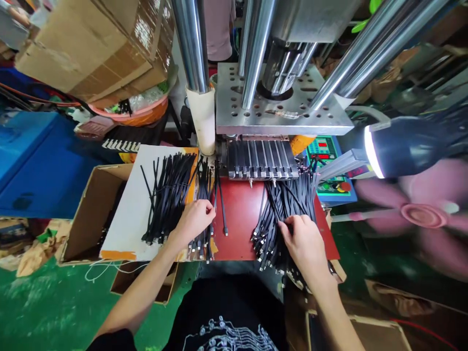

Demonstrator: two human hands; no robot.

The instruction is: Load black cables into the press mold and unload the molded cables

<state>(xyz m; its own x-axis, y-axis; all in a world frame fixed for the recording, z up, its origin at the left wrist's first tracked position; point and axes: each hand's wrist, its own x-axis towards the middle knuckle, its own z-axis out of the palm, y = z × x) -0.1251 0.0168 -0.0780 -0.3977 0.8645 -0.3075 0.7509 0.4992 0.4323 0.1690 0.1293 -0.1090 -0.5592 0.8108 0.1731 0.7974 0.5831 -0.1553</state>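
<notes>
Black flat cables with small metal-tipped plugs lie in bundles on both sides of a red work surface (237, 209). My left hand (195, 219) is over the narrow middle bundle (204, 183), thumb and fingers pinched together; what is between them is hidden. One loose cable (222, 207) lies just right of its fingertips. To its left, a larger cable bundle (168, 190) rests on a white board (126, 204). My right hand (305, 241) reaches into the right cable pile (270, 224), its thumb and fingers curled on cables. Beyond both hands sits a slotted metal mould (263, 158) with cable ends along its front.
Above the mould hangs a thick press plate (285, 127) between steel columns (192, 44). A control panel (325, 151), a lamp (398, 146) and a pink fan (420, 214) stand right. Left are a cardboard box (80, 219) and blue cabinet (36, 165).
</notes>
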